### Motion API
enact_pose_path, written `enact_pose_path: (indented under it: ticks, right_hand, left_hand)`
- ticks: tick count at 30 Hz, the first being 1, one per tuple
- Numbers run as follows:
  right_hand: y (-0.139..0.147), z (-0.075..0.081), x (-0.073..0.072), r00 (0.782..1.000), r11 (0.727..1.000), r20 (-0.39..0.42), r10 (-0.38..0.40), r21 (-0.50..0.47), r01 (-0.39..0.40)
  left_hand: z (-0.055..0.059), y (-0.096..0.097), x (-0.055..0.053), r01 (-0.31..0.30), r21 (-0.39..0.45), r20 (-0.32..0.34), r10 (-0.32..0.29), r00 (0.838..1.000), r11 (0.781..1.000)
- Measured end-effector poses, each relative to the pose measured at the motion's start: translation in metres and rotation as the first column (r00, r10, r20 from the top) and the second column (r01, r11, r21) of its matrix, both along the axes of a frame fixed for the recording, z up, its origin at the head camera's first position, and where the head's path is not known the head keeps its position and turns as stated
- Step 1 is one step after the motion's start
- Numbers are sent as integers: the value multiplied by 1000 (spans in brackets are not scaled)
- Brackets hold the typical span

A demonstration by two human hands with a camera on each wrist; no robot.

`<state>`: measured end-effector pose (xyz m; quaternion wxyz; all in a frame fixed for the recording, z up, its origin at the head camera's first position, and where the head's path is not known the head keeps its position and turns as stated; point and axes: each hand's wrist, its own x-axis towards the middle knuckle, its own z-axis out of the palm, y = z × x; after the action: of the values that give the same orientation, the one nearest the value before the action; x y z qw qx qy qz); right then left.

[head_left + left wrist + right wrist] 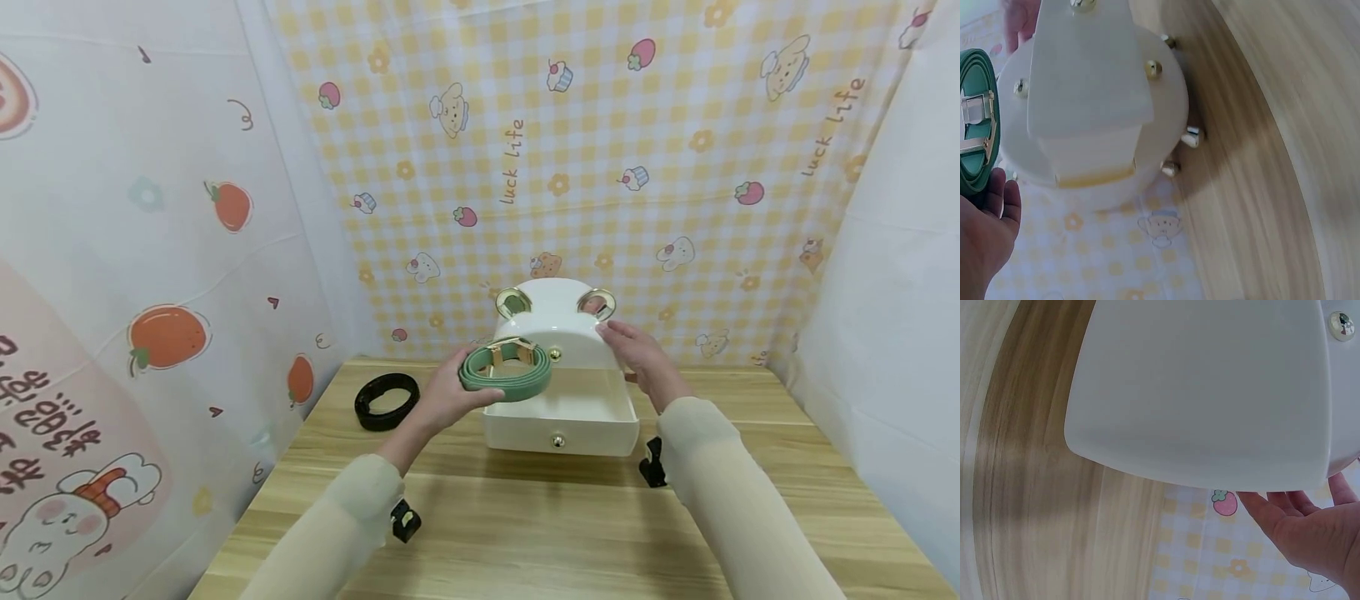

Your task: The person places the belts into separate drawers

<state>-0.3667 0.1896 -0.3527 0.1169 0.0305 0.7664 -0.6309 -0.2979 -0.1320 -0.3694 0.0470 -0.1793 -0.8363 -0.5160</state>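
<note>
My left hand (444, 402) grips a coiled green belt (517, 388) with a gold buckle, held up over the left part of a pulled-out drawer (521, 435). The drawer belongs to a white rounded storage box (551, 310) with gold-rimmed round ears and gold knobs. In the left wrist view, the green belt (990, 81) shows at the left edge, fingers below it. My right hand (645, 358) rests against the box's right side, its fingertips at the upper edge. From the right wrist view, the right-hand fingers (1266, 509) reach partly behind the white box, their tips hidden.
A coiled black belt (365, 410) lies on the wooden table (540, 533), left of the box. Patterned cloth (570, 150) hangs close behind the box, with more cloth at both sides. Small black devices (406, 522) sit under the wrists.
</note>
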Motion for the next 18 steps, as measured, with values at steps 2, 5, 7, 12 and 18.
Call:
enact_pose_path:
  ticks: [2, 5, 7, 12, 18]
  right_hand:
    - [0, 0, -1, 1000, 1000, -1, -1, 5, 1]
    - [0, -1, -1, 1000, 1000, -3, -3, 9, 3]
    - [0, -1, -2, 1000, 1000, -5, -4, 14, 4]
    - [1, -1, -2, 1000, 1000, -8, -5, 23, 5]
    - [0, -1, -3, 1000, 1000, 0, -10, 16, 10]
  left_hand:
    - [-1, 7, -2, 26, -8, -3, -26, 1000, 1000]
    - [-4, 16, -5, 57, -21, 7, -56, 998, 998]
    - [-6, 21, -6, 67, -30, 12, -67, 998, 997]
    - [-6, 32, -7, 93, -48, 14, -92, 996, 994]
    - [-7, 44, -8, 119, -79, 20, -118, 993, 990]
